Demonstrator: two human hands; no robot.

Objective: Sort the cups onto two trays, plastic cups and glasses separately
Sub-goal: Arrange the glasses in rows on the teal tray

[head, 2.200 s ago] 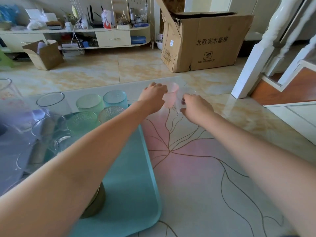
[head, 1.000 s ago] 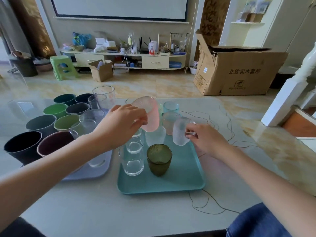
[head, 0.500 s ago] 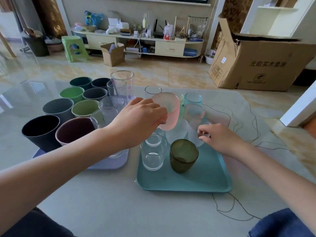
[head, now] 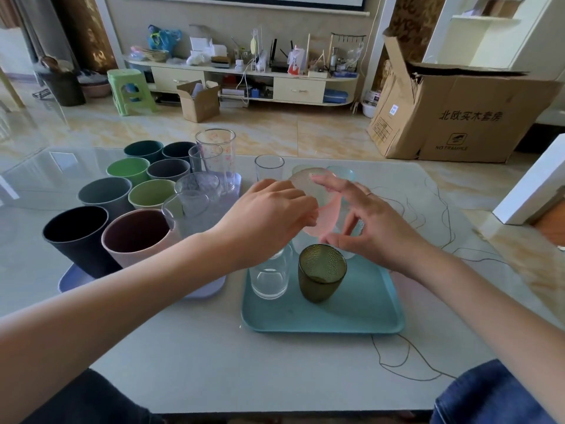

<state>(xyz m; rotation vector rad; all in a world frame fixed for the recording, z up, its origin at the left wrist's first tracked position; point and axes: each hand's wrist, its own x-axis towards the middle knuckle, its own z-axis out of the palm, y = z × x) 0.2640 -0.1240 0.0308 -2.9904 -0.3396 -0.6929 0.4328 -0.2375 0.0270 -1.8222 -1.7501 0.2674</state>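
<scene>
My left hand grips a pink textured glass, tilted, above the back of the teal tray. My right hand is beside it with fingers spread, index over the rim and thumb under its base. A frosted clear glass stands on the tray behind my right hand's fingers, partly hidden. An olive-green glass and a clear tumbler stand at the tray's middle. A tall clear glass and pale blue-green glasses stand at its back.
A lavender tray on the left holds several plastic cups, among them a black one and a mauve one, plus clear measuring cups. The table edge is near me. A cardboard box stands on the floor beyond.
The frosted glass left my right hand and now stands on the teal tray. My right hand opened and rose beside the pink glass. My left hand still carries the pink glass.
</scene>
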